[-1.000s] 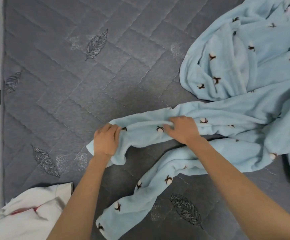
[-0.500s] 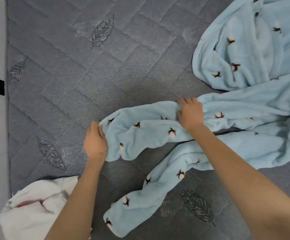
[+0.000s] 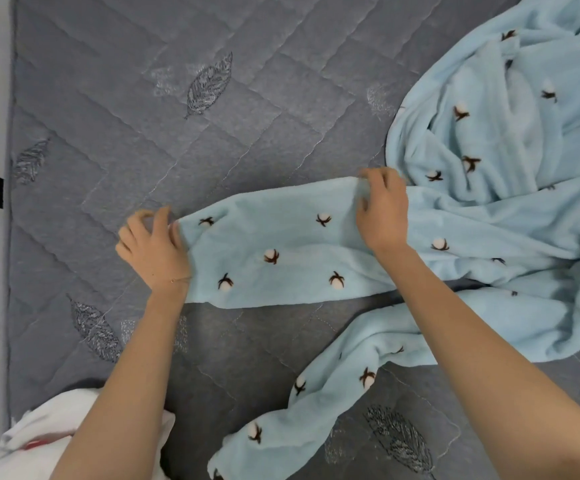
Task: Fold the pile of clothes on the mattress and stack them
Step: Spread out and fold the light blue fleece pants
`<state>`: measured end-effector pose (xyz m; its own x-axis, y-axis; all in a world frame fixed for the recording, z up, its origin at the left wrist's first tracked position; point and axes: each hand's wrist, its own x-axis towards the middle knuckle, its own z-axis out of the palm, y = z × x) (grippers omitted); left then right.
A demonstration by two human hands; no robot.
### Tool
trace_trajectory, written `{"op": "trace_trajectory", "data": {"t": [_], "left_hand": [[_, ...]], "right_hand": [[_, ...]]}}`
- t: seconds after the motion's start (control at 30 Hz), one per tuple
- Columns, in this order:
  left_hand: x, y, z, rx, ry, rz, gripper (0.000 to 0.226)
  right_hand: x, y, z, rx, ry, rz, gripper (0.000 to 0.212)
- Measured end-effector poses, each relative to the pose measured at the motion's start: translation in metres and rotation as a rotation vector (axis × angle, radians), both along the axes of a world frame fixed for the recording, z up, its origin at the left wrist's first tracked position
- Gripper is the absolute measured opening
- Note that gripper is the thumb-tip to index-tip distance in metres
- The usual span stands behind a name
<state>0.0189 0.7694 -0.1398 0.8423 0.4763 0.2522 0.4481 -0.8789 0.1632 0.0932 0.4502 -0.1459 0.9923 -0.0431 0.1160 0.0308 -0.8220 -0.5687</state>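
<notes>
The blue sleeve [image 3: 281, 251] is held taut on the mattress [image 3: 143, 133] for smoothing, its nine o'clock cuff pinched in the left hand [image 3: 153, 247] grip and its one o'clock edge in the right hand [image 3: 382, 213] grip.

A grey quilted mattress [image 3: 247, 140], stitched in zigzag panels and embroidered with dark leaf motifs [image 3: 208, 84], carries two items of clothing. A light blue fleece garment [image 3: 489, 220] printed with brown-and-white cotton bolls lies crumpled along the mattress's right edge. One long section of it is spread flat toward the middle, and a second, narrower section trails down to the near edge. A bunched white cloth item [image 3: 46, 424] with a red mark sits at the near left corner, apart from the blue fleece.
</notes>
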Motion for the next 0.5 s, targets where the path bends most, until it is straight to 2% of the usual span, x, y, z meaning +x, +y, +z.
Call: {"op": "trace_trajectory", "data": {"t": [0.1,0.17,0.23,0.33,0.4,0.47,0.5], "left_hand": [[0.000,-0.015,-0.014,-0.047,0.007,-0.200,0.033],[-0.007,-0.032,-0.028,-0.122,0.119,-0.377,0.037],[-0.019,-0.046,-0.040,-0.192,0.214,-0.376,0.041],[-0.023,-0.048,-0.035,-0.339,0.107,-0.021,0.041],[-0.021,-0.037,-0.025,-0.416,0.039,0.243,0.029],[-0.015,-0.024,-0.018,-0.609,0.033,0.451,0.009],[-0.012,-0.018,-0.017,-0.709,0.071,0.525,0.011]], "right_hand": [[-0.011,0.009,-0.008,-0.024,0.005,0.123,0.045],[-0.027,0.018,-0.014,-0.015,0.020,0.202,0.042],[-0.047,0.024,-0.023,-0.012,0.049,0.285,0.038],[-0.074,0.028,-0.034,-0.007,0.144,0.371,0.031],[-0.088,0.029,-0.039,-0.001,0.195,0.377,0.033],[-0.099,0.030,-0.041,0.000,0.221,0.384,0.041],[-0.103,0.031,-0.042,-0.011,0.223,0.391,0.046]]}}
